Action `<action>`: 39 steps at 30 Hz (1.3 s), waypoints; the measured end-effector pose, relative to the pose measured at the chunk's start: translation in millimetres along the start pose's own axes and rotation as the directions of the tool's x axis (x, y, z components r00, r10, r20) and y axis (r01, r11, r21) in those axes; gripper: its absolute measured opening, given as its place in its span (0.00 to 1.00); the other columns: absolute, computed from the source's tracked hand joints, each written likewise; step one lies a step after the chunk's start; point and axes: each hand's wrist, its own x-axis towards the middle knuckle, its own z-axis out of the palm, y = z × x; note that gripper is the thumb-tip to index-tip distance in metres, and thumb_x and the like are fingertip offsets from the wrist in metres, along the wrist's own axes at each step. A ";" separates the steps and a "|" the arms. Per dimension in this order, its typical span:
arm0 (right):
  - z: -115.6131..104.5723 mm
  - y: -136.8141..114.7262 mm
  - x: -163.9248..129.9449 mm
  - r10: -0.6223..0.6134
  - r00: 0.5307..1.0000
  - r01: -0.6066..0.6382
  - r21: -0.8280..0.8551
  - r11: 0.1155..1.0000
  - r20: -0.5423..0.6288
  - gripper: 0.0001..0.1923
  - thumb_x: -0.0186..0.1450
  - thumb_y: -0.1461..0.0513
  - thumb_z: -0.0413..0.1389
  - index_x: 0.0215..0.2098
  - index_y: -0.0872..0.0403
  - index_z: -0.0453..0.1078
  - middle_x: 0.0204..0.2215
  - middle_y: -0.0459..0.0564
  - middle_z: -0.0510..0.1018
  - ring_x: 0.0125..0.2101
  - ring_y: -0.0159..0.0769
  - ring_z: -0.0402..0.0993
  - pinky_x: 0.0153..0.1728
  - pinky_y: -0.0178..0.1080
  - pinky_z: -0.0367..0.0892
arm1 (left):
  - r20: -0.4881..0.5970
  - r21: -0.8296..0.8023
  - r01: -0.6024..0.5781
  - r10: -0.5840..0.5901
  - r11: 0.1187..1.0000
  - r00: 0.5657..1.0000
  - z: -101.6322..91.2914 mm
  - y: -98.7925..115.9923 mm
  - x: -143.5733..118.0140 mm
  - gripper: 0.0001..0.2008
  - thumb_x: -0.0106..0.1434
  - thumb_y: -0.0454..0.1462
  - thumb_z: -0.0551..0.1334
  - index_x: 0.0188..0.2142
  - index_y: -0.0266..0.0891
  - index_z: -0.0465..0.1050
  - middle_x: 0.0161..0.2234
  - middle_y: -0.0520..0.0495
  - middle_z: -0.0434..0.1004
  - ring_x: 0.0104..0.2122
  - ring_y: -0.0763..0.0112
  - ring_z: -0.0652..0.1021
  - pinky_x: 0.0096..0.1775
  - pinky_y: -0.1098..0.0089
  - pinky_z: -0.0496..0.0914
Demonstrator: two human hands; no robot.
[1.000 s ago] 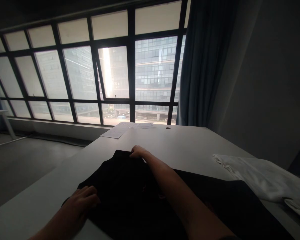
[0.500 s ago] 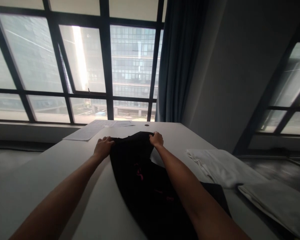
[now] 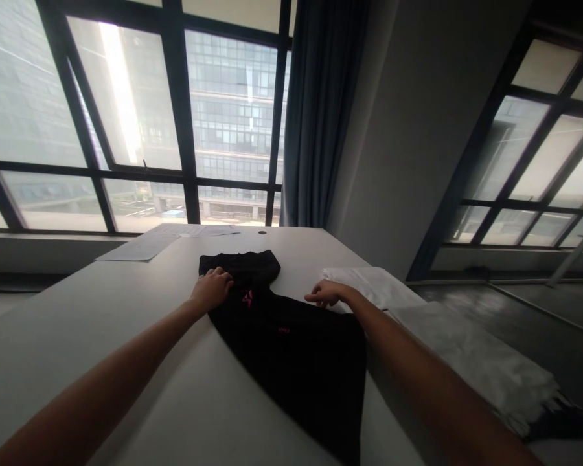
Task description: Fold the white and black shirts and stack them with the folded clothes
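Your left hand (image 3: 212, 288) is resting knuckles-up on the black garment (image 3: 291, 336), fingers curled loosely on the cloth near its far end. Your right hand (image 3: 326, 295) sits at its right edge, fingers half open, gripping nothing. The garment lies flat on the white table (image 3: 102, 336), beside a white cloth (image 3: 447, 343)

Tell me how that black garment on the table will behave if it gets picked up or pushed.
The black garment lies flat and creased on the table, so it would probably hang limp when lifted. Pushed, it seems likelier to bunch than slide whole: the end by the left hand is already doubled over. It looks thin, so probably light. The right hand rests at its other edge.
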 end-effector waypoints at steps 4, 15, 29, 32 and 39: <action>9.6 14.1 -44.7 -0.055 0.997 0.044 -0.170 0.984 -0.058 0.29 0.55 0.42 0.62 0.42 0.55 0.77 0.43 0.55 0.80 0.42 0.43 0.77 0.39 0.36 0.70 | -0.034 -0.192 -0.309 0.308 0.932 0.951 -17.9 62.6 -79.8 0.19 0.67 0.51 0.55 0.43 0.43 0.77 0.45 0.43 0.74 0.45 0.58 0.73 0.48 0.60 0.66; 65.9 23.5 -112.8 -0.027 0.949 -0.070 -0.295 0.953 -0.313 0.19 0.65 0.53 0.55 0.44 0.59 0.77 0.45 0.60 0.79 0.45 0.45 0.76 0.41 0.36 0.68 | -0.022 -0.355 -0.505 0.533 0.787 0.846 -0.4 125.0 -156.1 0.09 0.67 0.38 0.58 0.43 0.42 0.76 0.45 0.47 0.77 0.47 0.61 0.73 0.50 0.59 0.64; 87.3 -38.6 -217.1 -0.003 0.839 0.049 -0.071 0.996 0.545 0.18 0.60 0.51 0.61 0.26 0.58 0.67 0.20 0.48 0.76 0.20 0.31 0.74 0.23 0.30 0.66 | 0.153 -0.870 -0.225 0.674 0.440 0.723 -73.2 -8.8 -218.6 0.12 0.63 0.45 0.64 0.43 0.43 0.80 0.46 0.46 0.80 0.50 0.60 0.76 0.56 0.60 0.66; 82.8 -49.9 -212.9 -0.028 0.888 0.082 -0.098 0.992 0.459 0.18 0.60 0.51 0.61 0.29 0.58 0.68 0.20 0.47 0.76 0.19 0.30 0.74 0.24 0.30 0.67 | 0.318 -0.832 -0.142 0.670 0.537 0.671 -82.9 -6.3 -226.6 0.13 0.61 0.45 0.64 0.43 0.44 0.79 0.48 0.48 0.79 0.50 0.60 0.76 0.54 0.62 0.68; 85.9 -71.8 -205.1 -0.323 0.917 0.369 -0.189 0.910 0.234 0.24 0.56 0.44 0.62 0.34 0.56 0.73 0.27 0.48 0.77 0.26 0.34 0.75 0.25 0.32 0.65 | 0.345 -0.437 -0.310 0.476 0.844 0.809 -99.3 61.8 -259.3 0.23 0.53 0.50 0.68 0.45 0.41 0.76 0.40 0.46 0.78 0.35 0.61 0.78 0.34 0.68 0.70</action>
